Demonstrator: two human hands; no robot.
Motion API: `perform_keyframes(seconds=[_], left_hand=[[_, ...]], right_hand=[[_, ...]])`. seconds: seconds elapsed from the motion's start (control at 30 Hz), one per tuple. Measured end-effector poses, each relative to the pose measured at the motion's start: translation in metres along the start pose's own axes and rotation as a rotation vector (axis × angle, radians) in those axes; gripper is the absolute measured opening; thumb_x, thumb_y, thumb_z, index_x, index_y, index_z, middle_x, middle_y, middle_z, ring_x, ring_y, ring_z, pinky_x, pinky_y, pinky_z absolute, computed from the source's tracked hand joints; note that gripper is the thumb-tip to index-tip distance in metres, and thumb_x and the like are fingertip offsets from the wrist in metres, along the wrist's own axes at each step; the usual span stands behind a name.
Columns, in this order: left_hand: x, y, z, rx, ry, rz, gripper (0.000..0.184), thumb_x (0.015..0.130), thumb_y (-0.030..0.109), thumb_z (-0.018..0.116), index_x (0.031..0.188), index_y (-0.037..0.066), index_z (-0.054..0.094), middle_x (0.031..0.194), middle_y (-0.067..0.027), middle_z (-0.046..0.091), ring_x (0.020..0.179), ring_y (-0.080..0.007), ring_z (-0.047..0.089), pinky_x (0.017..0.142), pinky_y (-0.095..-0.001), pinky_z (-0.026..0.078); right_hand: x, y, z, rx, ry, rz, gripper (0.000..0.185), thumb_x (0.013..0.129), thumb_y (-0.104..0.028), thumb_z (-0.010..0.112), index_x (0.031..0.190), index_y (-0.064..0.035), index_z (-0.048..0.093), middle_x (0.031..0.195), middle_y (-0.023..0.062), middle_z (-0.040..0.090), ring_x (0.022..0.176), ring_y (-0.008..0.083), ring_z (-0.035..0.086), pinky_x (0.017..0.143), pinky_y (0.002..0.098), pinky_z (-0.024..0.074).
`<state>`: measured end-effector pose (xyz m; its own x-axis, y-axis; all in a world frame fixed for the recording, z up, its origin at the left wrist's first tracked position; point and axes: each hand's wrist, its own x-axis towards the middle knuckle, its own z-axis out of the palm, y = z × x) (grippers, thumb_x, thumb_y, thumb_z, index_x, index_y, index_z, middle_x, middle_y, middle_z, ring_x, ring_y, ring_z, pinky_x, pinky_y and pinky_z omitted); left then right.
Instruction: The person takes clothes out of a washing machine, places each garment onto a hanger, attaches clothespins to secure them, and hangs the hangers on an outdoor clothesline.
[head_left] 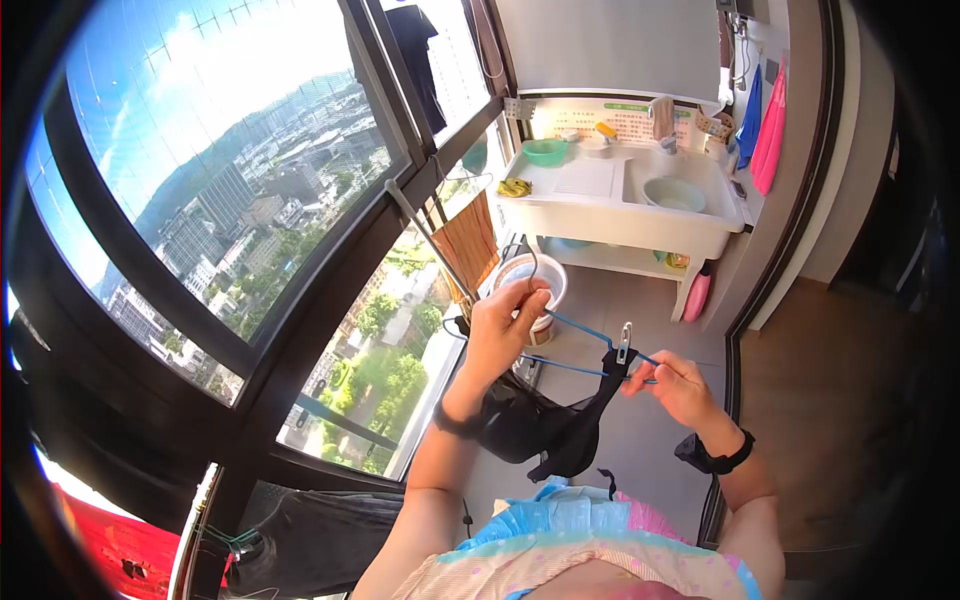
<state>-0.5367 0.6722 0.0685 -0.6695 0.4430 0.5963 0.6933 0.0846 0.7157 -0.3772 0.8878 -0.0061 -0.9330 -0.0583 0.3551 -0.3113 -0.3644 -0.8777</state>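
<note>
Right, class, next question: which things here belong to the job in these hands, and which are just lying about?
In the job:
blue hanger, held by the left hand and right hand
black garment, hung on it
peg, at the garment's strap

Lying about:
green bowl, on the sink
bucket
pink bottle

To the left of the fingers (520, 305), dark-framed windows (320, 285) look out over sunlit buildings (222, 200) and green trees (398, 370) under a bright sky (250, 50). Beyond the fingers stands a white sink unit (620, 224); grey floor (612, 315) spreads beneath them, and past a dark door frame (734, 380) to their right lies a brown floor (820, 400).
</note>
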Motion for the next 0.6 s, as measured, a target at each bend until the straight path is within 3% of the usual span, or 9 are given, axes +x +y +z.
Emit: perform_keyframes(seconds=[0.03, 0.07, 0.17, 0.23, 0.3, 0.37, 0.43, 0.6], left_hand=[[0.018, -0.011, -0.001, 0.025, -0.002, 0.04, 0.016, 0.087, 0.013, 0.061, 0.093, -0.002, 0.062, 0.075, -0.0109, 0.064, 0.066, -0.0179, 0.064, 0.061, -0.0271, 0.048], [0.035, -0.023, -0.002, 0.017, -0.031, -0.025, 0.022, 0.088, 0.017, 0.062, 0.099, -0.002, 0.063, 0.076, -0.0091, 0.065, 0.071, -0.0138, 0.063, 0.066, -0.0258, 0.048], [0.078, -0.058, 0.004, 0.061, 0.026, 0.068, 0.026, 0.087, 0.018, 0.063, 0.104, -0.003, 0.062, 0.09, -0.0118, 0.065, 0.083, -0.0187, 0.064, 0.074, -0.0283, 0.048], [0.101, -0.082, 0.001, 0.157, 0.111, 0.223, 0.031, 0.086, 0.016, 0.064, 0.11, -0.002, 0.06, 0.118, -0.0154, 0.055, 0.106, -0.0265, 0.055, 0.088, -0.0318, 0.044], [0.123, -0.098, -0.005, 0.285, 0.247, 0.292, 0.028, 0.084, 0.014, 0.064, 0.107, -0.001, 0.061, 0.12, -0.0149, 0.053, 0.105, -0.0285, 0.056, 0.085, -0.0339, 0.046], [0.141, -0.12, -0.007, 0.151, 0.371, 0.226, 0.024, 0.085, 0.011, 0.063, 0.105, -0.001, 0.062, 0.119, -0.0136, 0.053, 0.106, -0.0266, 0.055, 0.086, -0.0329, 0.046], [0.162, -0.15, -0.007, -0.01, 0.424, 0.147, 0.021, 0.085, 0.01, 0.062, 0.103, 0.0, 0.063, 0.118, -0.0114, 0.054, 0.105, -0.0227, 0.055, 0.085, -0.0305, 0.046], [0.231, -0.231, -0.007, 0.171, 0.413, 0.055, 0.019, 0.088, 0.012, 0.061, 0.103, 0.001, 0.064, 0.113, -0.0086, 0.058, 0.102, -0.0173, 0.056, 0.083, -0.0271, 0.045]], right_hand=[[0.016, 0.004, -0.006, 0.017, 0.017, 0.007, 0.027, 0.097, -0.024, 0.045, 0.099, 0.0014, 0.055, 0.093, 0.0129, 0.06, 0.087, 0.024, 0.061, 0.09, 0.0421, 0.0454], [0.035, 0.006, -0.015, 0.035, 0.035, 0.015, 0.027, 0.097, -0.025, 0.045, 0.098, 0.0008, 0.055, 0.092, 0.0128, 0.06, 0.087, 0.0242, 0.061, 0.09, 0.0433, 0.0453], [0.083, 0.009, -0.044, 0.077, 0.095, 0.05, 0.027, 0.097, -0.026, 0.046, 0.096, -0.0011, 0.055, 0.088, 0.0119, 0.06, 0.084, 0.0235, 0.061, 0.09, 0.0452, 0.0453], [0.118, 0.011, -0.067, 0.084, 0.124, 0.051, 0.026, 0.096, -0.027, 0.047, 0.095, -0.0023, 0.055, 0.085, 0.011, 0.06, 0.083, 0.0224, 0.061, 0.09, 0.0458, 0.0455], [0.15, 0.005, -0.09, 0.071, 0.149, 0.043, 0.025, 0.096, -0.027, 0.047, 0.094, -0.0034, 0.055, 0.082, 0.0099, 0.06, 0.081, 0.0213, 0.06, 0.09, 0.0462, 0.0456], [0.187, -0.001, -0.12, 0.066, 0.175, 0.008, 0.026, 0.096, -0.028, 0.047, 0.094, -0.0034, 0.056, 0.081, 0.0083, 0.06, 0.08, 0.0209, 0.061, 0.089, 0.0454, 0.0459], [0.228, -0.006, -0.159, 0.045, 0.198, -0.041, 0.028, 0.096, -0.029, 0.047, 0.095, -0.0028, 0.056, 0.081, 0.0071, 0.059, 0.079, 0.0211, 0.061, 0.089, 0.0443, 0.046], [0.347, -0.024, -0.255, -0.074, 0.094, -0.167, 0.033, 0.096, -0.031, 0.048, 0.099, 0.0004, 0.056, 0.08, 0.0083, 0.062, 0.085, 0.0244, 0.062, 0.089, 0.0423, 0.0459]])
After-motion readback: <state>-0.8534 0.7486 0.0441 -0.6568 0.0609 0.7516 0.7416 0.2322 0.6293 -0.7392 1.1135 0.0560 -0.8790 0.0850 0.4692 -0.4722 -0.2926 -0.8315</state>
